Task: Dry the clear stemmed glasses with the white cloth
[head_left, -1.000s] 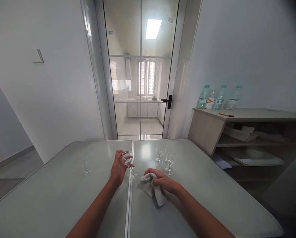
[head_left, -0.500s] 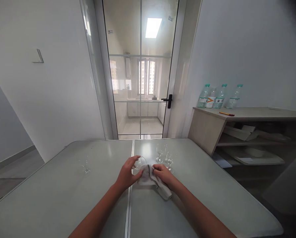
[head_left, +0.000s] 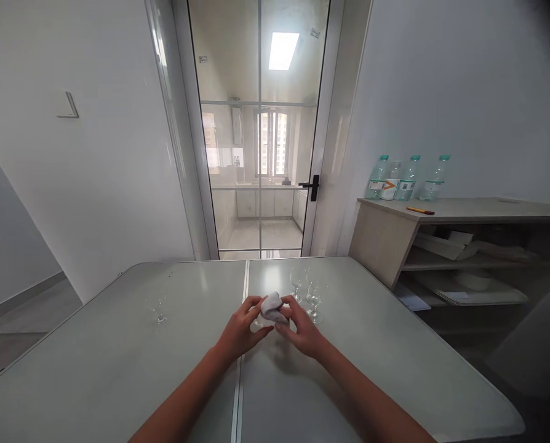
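Observation:
A clear stemmed glass (head_left: 257, 320) sits in my left hand (head_left: 239, 327), its outline faint and mostly hidden by fingers and cloth. Bunched up at the top of this glass is a light grey cloth (head_left: 271, 305), which my right hand (head_left: 304, 330) grips. Both hands are close together over the table's middle seam, fingers curled. Just beyond my right hand stand several clear stemmed glasses (head_left: 314, 301), upright on the table. On the left half of the table, another clear glass (head_left: 160, 315) stands by itself.
The grey-green table (head_left: 118, 369) reaches toward a glazed door (head_left: 260, 234) with a black handle (head_left: 315, 187). To the right is a wooden shelf unit (head_left: 386, 237), carrying plastic bottles (head_left: 408, 179), a paper-labelled cup (head_left: 390, 187) and an orange pen-like item (head_left: 420, 210).
The cloth, which hung down toward me, is now gathered into a bundle at the glass. My right hand has turned and moved slightly up and left; my left fingers have closed in.

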A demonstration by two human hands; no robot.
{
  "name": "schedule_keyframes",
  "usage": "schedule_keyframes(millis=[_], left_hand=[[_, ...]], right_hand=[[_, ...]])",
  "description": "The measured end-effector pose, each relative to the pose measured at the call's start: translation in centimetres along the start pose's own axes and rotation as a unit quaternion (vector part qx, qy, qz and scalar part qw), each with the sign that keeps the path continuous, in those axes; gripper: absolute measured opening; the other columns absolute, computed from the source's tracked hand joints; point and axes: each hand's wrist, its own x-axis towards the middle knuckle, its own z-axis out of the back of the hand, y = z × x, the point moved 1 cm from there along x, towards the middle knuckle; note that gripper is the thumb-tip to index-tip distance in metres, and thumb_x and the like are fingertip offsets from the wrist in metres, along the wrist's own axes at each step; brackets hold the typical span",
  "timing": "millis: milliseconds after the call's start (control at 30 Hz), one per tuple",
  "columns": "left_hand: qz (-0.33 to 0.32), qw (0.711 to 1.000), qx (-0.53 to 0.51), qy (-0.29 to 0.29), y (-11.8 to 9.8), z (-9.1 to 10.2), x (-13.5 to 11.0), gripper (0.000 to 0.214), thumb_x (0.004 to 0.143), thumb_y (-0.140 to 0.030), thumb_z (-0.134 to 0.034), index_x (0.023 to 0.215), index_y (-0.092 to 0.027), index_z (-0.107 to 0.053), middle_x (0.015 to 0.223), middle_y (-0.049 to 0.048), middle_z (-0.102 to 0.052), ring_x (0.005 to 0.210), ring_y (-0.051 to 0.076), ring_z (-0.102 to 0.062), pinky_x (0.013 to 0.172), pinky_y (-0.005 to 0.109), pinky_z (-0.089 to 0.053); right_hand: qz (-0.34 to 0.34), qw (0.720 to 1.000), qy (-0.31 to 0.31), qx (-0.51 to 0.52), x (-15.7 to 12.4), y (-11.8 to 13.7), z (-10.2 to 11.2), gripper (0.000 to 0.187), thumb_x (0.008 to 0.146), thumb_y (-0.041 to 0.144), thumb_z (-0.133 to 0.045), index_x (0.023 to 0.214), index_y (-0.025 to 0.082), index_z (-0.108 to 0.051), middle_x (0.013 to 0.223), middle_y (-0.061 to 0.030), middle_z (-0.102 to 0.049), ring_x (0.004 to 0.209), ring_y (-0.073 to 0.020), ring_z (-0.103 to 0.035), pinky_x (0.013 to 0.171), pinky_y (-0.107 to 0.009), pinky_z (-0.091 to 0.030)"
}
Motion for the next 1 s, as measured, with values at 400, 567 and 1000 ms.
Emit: schedule_keyframes(millis=[400, 567, 1000], left_hand=[[-0.039, 0.998, 0.055, -0.02, -0.9, -0.3, 0.0, 0.049, 0.092, -0.039, -0.067, 0.136, -0.026, -0.049, 0.126, 0.0122, -0.067, 0.109, 0.024, -0.07, 0.081, 0.031, -0.06], [0.016, 0.99, 0.135, -0.021, -1.2, 0.4, 0.5, 0.051, 0.088, -0.051, -0.069, 0.131, -0.026, -0.057, 0.108, 0.0095, -0.075, 0.086, 0.024, -0.075, 0.068, 0.031, -0.056], [0.039, 0.988, 0.138, -0.052, 0.2, 0.1, -0.4, 0.051, 0.087, -0.054, -0.069, 0.129, -0.026, -0.063, 0.083, 0.0032, -0.078, 0.059, 0.016, -0.068, 0.058, 0.026, -0.047]], right_hand=[[-0.039, 0.998, -0.017, 0.056, 0.1, -0.7, -1.5, 0.062, 0.095, 0.038, -0.059, 0.151, 0.026, -0.036, 0.108, -0.0053, -0.066, 0.088, -0.0198, -0.063, 0.083, -0.035, -0.051], [-0.078, 0.981, -0.081, 0.159, 0.3, -0.6, -0.7, 0.07, 0.094, 0.047, -0.063, 0.15, 0.025, -0.029, 0.079, 0.0025, -0.059, 0.07, -0.0162, -0.058, 0.069, -0.03, -0.049], [0.013, 0.977, -0.195, -0.089, -0.2, -1.0, 0.7, 0.019, 0.097, 0.041, -0.054, 0.104, 0.024, -0.054, 0.083, -0.0024, -0.061, 0.071, -0.0187, -0.054, 0.072, -0.031, -0.044]])
